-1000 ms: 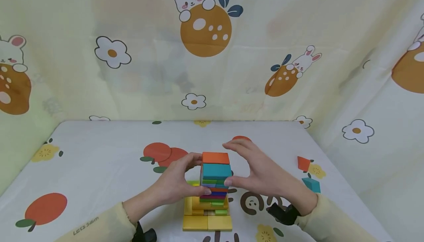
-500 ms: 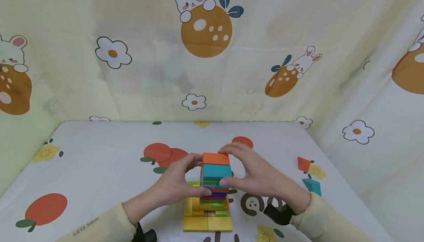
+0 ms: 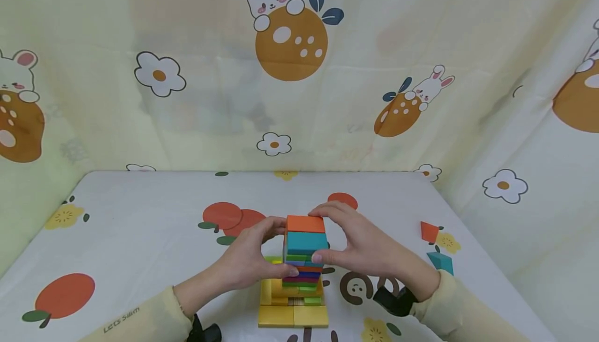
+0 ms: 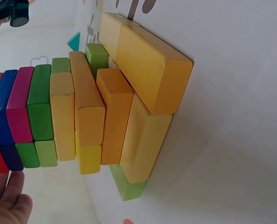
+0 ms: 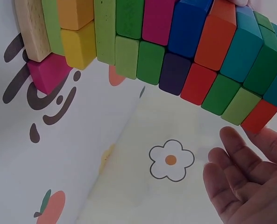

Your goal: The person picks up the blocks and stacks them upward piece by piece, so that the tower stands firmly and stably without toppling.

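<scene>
A tall tower of coloured wooden blocks [image 3: 306,243] stands on a wider yellow base [image 3: 311,316]. My left hand [image 3: 248,261] holds the tower's left side, thumb across the front at the orange and blue layers, fingers reaching behind. At the upper right, my right hand [image 3: 369,240] has its thumb on the front below the teal block [image 3: 306,241] and its fingers at the back edge of the orange top block [image 3: 305,223]. In the right wrist view, fingertips touch the back of a red block [image 5: 260,116] in the top layer.
An orange piece [image 3: 429,232] and a teal wedge-shaped piece [image 3: 441,262] lie at the right of the printed tablecloth [image 3: 154,238]. A magenta block [image 5: 49,72] sticks out at the tower's foot. A printed curtain [image 3: 210,113] hangs behind the table.
My right hand has moved left and closed in on the top of the tower, then held there over the last half second. My left hand and the tower look the same.
</scene>
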A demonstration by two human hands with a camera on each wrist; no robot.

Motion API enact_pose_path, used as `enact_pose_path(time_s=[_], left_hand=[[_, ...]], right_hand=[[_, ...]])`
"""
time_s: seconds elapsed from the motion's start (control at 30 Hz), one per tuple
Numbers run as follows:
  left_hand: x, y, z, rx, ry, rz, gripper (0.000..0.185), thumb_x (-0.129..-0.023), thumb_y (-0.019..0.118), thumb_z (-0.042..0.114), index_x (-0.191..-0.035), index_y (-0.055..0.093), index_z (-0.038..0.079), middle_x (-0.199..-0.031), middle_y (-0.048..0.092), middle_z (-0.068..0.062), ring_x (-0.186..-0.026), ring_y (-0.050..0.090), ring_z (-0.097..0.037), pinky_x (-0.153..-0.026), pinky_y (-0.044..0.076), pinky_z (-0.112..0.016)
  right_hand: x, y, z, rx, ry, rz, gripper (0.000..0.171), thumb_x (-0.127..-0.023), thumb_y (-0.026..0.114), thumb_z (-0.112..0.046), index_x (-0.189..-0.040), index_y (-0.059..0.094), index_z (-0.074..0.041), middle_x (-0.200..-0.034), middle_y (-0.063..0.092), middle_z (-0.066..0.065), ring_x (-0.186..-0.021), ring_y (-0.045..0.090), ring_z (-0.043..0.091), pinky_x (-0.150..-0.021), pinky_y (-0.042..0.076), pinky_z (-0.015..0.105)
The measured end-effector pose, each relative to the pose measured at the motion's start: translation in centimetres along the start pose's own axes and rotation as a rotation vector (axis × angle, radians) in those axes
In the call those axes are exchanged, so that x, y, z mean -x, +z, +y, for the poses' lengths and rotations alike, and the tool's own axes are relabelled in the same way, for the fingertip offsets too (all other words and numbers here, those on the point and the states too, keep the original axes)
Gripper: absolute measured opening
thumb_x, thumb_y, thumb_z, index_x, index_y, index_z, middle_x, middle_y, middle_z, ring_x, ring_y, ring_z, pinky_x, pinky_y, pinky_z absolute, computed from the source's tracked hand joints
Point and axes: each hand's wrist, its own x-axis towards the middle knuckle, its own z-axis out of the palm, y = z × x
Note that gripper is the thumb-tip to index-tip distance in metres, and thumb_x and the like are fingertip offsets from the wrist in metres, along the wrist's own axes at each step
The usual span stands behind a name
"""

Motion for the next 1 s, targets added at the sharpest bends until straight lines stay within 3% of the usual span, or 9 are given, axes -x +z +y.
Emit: enact_pose_path(time_s=[0.33, 0.57, 0.7, 0.8, 0.9, 1.0], left_hand=[[0.1, 0.0, 0.1, 0.000, -0.021, 0.005, 0.073, -0.079, 0.089, 0.028, -0.140, 0.054, 0.010, -0.132, 0.068, -0.004, -0.137, 0.054, -0.037, -0.115, 0.039, -0.063], [0.0, 0.2, 0.0, 0.002, -0.032, 0.010, 0.074, -0.078, 0.091, 0.029, -0.140, 0.054, 0.011, -0.132, 0.068, -0.003, -0.137, 0.054, -0.035, -0.115, 0.040, -0.062], [0.0, 0.1, 0.1, -0.003, -0.030, 0.015, 0.074, -0.078, 0.091, 0.029, -0.139, 0.054, 0.011, -0.132, 0.068, -0.004, -0.137, 0.054, -0.036, -0.113, 0.041, -0.063], [0.0, 0.0, 0.1, -0.001, -0.026, 0.018, 0.073, -0.078, 0.091, 0.029, -0.139, 0.054, 0.011, -0.132, 0.068, -0.004, -0.137, 0.054, -0.037, -0.113, 0.042, -0.063], [0.0, 0.0, 0.1, 0.004, -0.025, 0.016, 0.074, -0.077, 0.091, 0.029, -0.139, 0.054, 0.011, -0.132, 0.069, -0.004, -0.137, 0.054, -0.036, -0.113, 0.041, -0.062], [0.0, 0.0, 0.1, 0.004, -0.021, 0.015, 0.075, -0.077, 0.091, 0.028, -0.139, 0.054, 0.010, -0.131, 0.069, -0.004, -0.137, 0.054, -0.036, -0.114, 0.041, -0.062]], right_hand=[[0.4, -0.5, -0.1, 0.007, 0.052, -0.006, 0.076, -0.088, 0.077, -0.049, -0.151, 0.047, -0.018, -0.153, 0.050, 0.003, -0.140, 0.047, 0.031, -0.111, 0.044, 0.062], [1.5, -1.8, 1.5, 0.062, 0.002, 0.125, 0.045, -0.107, 0.053, -0.028, -0.149, 0.049, -0.013, -0.146, 0.057, 0.008, -0.126, 0.058, 0.028, -0.098, 0.053, 0.053], [2.7, -3.7, 5.0, 0.089, 0.098, 0.223, 0.041, -0.110, 0.044, -0.024, -0.148, 0.051, -0.009, -0.142, 0.060, 0.015, -0.122, 0.059, 0.031, -0.093, 0.053, 0.048], [3.8, -5.5, 8.9, 0.102, 0.225, 0.252, 0.046, -0.111, 0.041, -0.028, -0.148, 0.047, -0.002, -0.143, 0.057, 0.023, -0.127, 0.056, 0.040, -0.099, 0.051, 0.056], [5.1, -7.0, 12.9, 0.121, 0.376, 0.212, 0.054, -0.112, 0.038, -0.035, -0.149, 0.043, 0.003, -0.146, 0.050, 0.030, -0.129, 0.051, 0.047, -0.102, 0.048, 0.065], [6.3, -8.1, 16.2, 0.167, 0.490, 0.143, 0.060, -0.111, 0.038, -0.038, -0.147, 0.041, 0.009, -0.143, 0.050, 0.035, -0.125, 0.051, 0.051, -0.099, 0.050, 0.065]])
